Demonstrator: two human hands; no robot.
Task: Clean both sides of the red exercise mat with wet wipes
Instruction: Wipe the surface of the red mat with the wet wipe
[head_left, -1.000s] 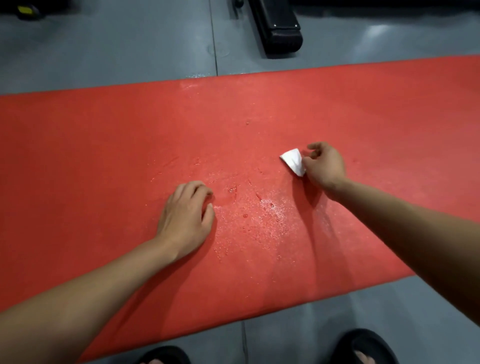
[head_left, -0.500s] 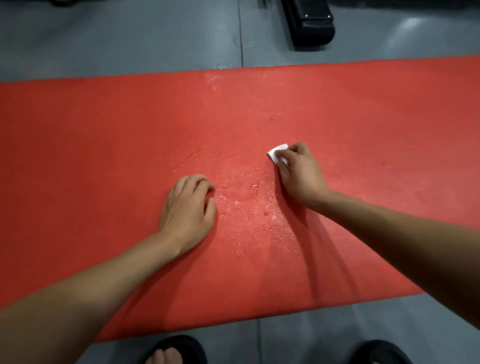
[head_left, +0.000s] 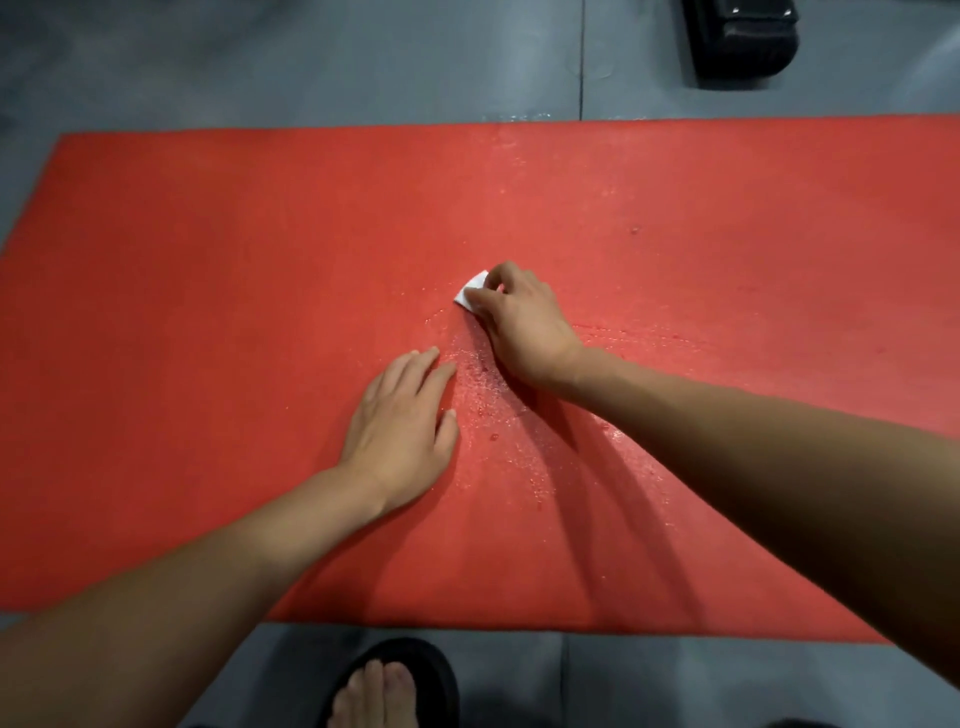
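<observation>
The red exercise mat (head_left: 208, 312) lay flat on the grey floor (head_left: 260, 62), filling most of the frame from its left end at the left edge to beyond the right edge. The right hand (head_left: 524, 322) pinched a small folded wet wipe (head_left: 471, 292) between thumb and curled fingers and pressed it on the mat near the centre of the frame. The left hand (head_left: 402, 431) rested flat on the mat just below and left of it, fingers straight, holding nothing and apparently bracing the mat.

A patch of droplets and wet sheen (head_left: 498, 410) showed between the two hands and ran toward the lower right under the right forearm, with a faint wet line trailing right from the wrist. That suggested the middle of this side had been wiped. The left part of the mat looked dry and matte, so it probably remained to be done; the far right part could not be judged. The underside was hidden, and flipping the mat and wiping that face was apparently still ahead. By this reading the task was well short of half done.

A dark object (head_left: 740, 39) sat on the floor at the upper right, and a foot in a black sandal (head_left: 389, 686) showed at the bottom edge.
</observation>
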